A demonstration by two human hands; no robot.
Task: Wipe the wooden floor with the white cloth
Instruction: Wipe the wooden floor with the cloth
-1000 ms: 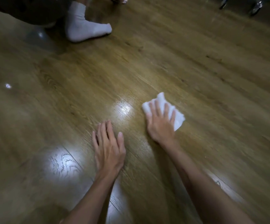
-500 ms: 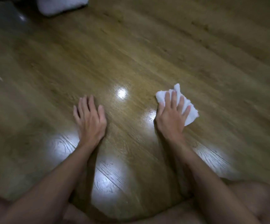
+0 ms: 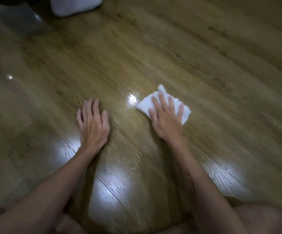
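Wooden floor [image 3: 179, 53] filling view, glossy, reflecting lights near knees; small droplets showing on boards by right forearm, so wiping looking partway, far boards likely waiting. White-socked foot [image 3: 74, 5] of someone else standing at top edge. Left hand [image 3: 92, 125] lying flat on floor, fingers straight, bracing, gripping nothing. Right hand [image 3: 166, 119] pressing flat with spread fingers on white cloth [image 3: 185, 110], folded pad lying beside bright glare spot.
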